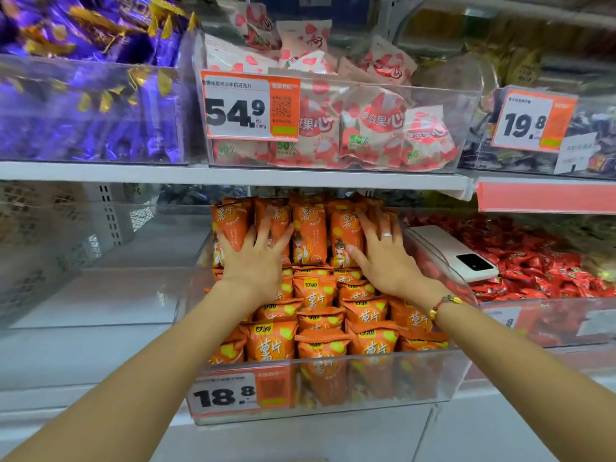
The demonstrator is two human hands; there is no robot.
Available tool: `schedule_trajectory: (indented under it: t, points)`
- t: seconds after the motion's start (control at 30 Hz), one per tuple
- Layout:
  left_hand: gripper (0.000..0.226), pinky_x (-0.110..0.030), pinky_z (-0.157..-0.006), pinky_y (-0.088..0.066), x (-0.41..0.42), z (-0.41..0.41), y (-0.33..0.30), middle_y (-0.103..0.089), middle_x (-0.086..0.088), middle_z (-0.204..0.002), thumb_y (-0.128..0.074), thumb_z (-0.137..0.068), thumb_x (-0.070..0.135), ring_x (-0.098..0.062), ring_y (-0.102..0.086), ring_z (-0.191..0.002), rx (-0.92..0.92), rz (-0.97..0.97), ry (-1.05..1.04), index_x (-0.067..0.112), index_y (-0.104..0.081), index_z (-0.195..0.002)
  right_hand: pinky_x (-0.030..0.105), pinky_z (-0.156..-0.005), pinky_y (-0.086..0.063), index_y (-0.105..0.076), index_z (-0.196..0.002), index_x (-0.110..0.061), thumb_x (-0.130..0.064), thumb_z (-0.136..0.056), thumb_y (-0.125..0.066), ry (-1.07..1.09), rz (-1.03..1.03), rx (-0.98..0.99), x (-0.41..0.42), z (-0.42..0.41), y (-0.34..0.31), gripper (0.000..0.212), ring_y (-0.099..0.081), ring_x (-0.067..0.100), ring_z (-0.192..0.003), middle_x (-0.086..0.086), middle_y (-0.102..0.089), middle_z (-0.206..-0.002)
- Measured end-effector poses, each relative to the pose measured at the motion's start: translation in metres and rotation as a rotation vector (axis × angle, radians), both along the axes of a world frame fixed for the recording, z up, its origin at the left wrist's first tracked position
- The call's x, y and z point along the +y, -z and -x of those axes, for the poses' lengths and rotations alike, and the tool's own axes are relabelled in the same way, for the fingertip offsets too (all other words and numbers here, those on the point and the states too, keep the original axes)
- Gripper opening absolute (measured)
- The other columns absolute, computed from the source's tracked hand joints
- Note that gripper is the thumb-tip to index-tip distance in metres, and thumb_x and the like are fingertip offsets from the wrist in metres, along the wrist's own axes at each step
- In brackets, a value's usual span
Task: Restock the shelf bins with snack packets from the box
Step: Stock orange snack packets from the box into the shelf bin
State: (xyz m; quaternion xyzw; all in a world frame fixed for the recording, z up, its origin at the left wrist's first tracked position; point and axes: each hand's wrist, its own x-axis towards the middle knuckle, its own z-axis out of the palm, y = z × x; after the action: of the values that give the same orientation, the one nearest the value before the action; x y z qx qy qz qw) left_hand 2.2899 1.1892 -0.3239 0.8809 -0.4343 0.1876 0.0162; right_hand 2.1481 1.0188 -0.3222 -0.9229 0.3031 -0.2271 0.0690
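Head view: both arms reach forward; left hand [255, 258] and right hand [383, 253], each grip spread flat, press the upright orange packets [308, 235] in the clear bin [366, 385].

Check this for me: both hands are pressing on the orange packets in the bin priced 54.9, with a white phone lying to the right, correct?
Not quite. In the head view that bin's tag reads 18.8; the rest is correct.

The white lower shelf [100, 355] carries a clear bin [366, 388] of orange packets [273, 341] between neighbouring clear bins.
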Motion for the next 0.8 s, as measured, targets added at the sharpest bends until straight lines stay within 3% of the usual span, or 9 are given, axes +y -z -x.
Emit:
schedule_trajectory:
  t: [0.13,0.2,0.33,0.5,0.6,0.7,0.8]
  points:
    - [0.074,-0.069,-0.109,-0.004,0.005,0.002,-0.004,0.024,-0.003,-0.159,-0.038,-0.100,0.031,-0.030,0.010,-0.148,0.023,0.053,0.028,0.036,0.015,-0.151,0.062,-0.110,-0.019,0.007,-0.151,-0.035,-0.049,-0.098,-0.038,0.015,-0.007,0.009,0.004,0.000,-0.007,0.072,0.013,0.036,-0.146,0.004,0.010,-0.161]
    - [0.075,-0.065,-0.112,-0.007,0.011,0.002,-0.007,0.020,-0.003,-0.160,-0.041,-0.098,0.029,-0.032,0.014,-0.147,0.001,0.119,0.046,0.033,0.013,-0.152,0.064,-0.111,-0.016,0.007,-0.151,-0.037,-0.051,-0.096,-0.040,0.062,0.094,0.005,0.010,0.001,-0.009,0.074,0.009,0.037,-0.146,0.003,0.010,-0.160]
    - [0.070,-0.056,-0.113,-0.016,0.021,-0.001,-0.012,0.013,-0.005,-0.161,-0.040,-0.098,0.027,-0.034,0.007,-0.147,-0.054,0.171,0.037,0.029,0.003,-0.153,0.063,-0.112,-0.015,0.001,-0.151,-0.040,-0.049,-0.096,-0.040,0.004,0.293,0.005,0.037,-0.010,-0.004,0.070,0.009,0.035,-0.146,0.002,0.008,-0.161]
    - [0.070,-0.050,-0.115,-0.019,0.022,-0.008,-0.012,-0.018,-0.007,-0.157,-0.040,-0.100,0.029,-0.035,0.003,-0.146,0.018,0.089,0.018,0.028,0.006,-0.153,0.062,-0.114,-0.015,0.005,-0.151,-0.039,-0.047,-0.096,-0.044,-0.016,0.259,0.086,0.046,-0.027,0.003,0.074,0.015,0.037,-0.145,0.004,0.006,-0.161]
    - [0.069,-0.049,-0.114,-0.021,0.023,-0.009,-0.013,-0.021,-0.006,-0.156,-0.041,-0.101,0.029,-0.034,0.001,-0.146,0.029,0.096,0.024,0.029,0.003,-0.153,0.061,-0.114,-0.016,0.005,-0.151,-0.038,-0.047,-0.096,-0.044,-0.012,0.273,0.109,0.044,-0.025,0.003,0.074,0.015,0.037,-0.145,0.005,0.005,-0.161]
    - [0.070,-0.051,-0.114,-0.023,0.026,-0.003,-0.018,-0.012,-0.005,-0.158,-0.049,-0.097,0.026,-0.031,-0.003,-0.146,0.055,0.134,0.043,0.029,-0.007,-0.153,0.060,-0.113,-0.019,-0.001,-0.151,-0.039,-0.046,-0.095,-0.048,-0.012,0.225,0.107,0.050,-0.022,-0.006,0.074,0.011,0.036,-0.146,0.005,0.002,-0.160]
    - [0.060,-0.047,-0.113,-0.024,0.043,0.010,-0.021,-0.019,-0.005,-0.157,-0.055,-0.093,0.022,-0.026,-0.014,-0.145,0.047,0.276,0.123,0.025,-0.029,-0.148,0.052,-0.112,-0.026,-0.016,-0.151,-0.036,-0.040,-0.093,-0.053,-0.058,0.209,-0.027,0.068,-0.008,-0.014,0.068,-0.007,0.034,-0.146,0.010,-0.012,-0.158]
